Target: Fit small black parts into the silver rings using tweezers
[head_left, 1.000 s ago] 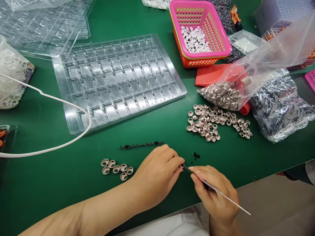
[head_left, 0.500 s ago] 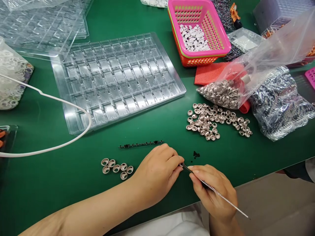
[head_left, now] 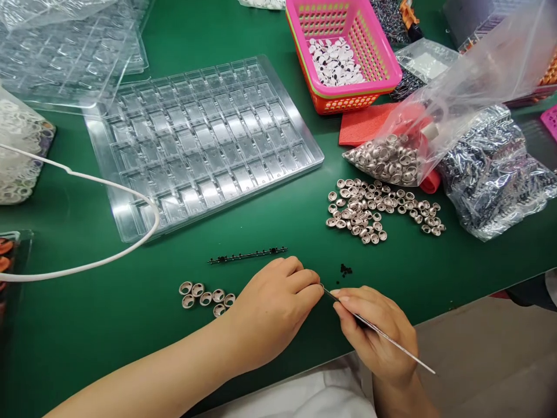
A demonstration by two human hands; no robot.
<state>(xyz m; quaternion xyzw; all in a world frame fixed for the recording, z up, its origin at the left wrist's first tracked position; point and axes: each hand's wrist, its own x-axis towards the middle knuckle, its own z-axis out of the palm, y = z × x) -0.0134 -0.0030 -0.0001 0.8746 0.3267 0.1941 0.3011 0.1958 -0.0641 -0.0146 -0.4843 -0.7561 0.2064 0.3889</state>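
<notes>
My left hand (head_left: 278,307) is closed in a pinch on a small silver metal ring (head_left: 321,285), mostly covered by the fingers. My right hand (head_left: 380,334) grips a thin rod-like tool (head_left: 404,350), slanting down to the right; its dark front end reaches the ring. Whether the tip is inside the ring I cannot tell. Just beyond the right fingers lies a small heap of tiny black pieces (head_left: 346,270). Beside my left forearm sit several silver rings (head_left: 205,298), holes facing up. A black strip with short side stubs (head_left: 248,255) lies beyond my left hand.
A clear compartment tray (head_left: 204,139) lies at centre left, with a white cable (head_left: 108,180) across its corner. Loose metal rings (head_left: 357,212) spread before a plastic bag of rings (head_left: 391,159). Behind stands a pink basket (head_left: 378,84) holding white discs. A silvery bag (head_left: 496,174) lies right.
The left fingers have rolled over the ring, so less of it shows. The tool's tip stays at it. The whole view has shifted slightly.
</notes>
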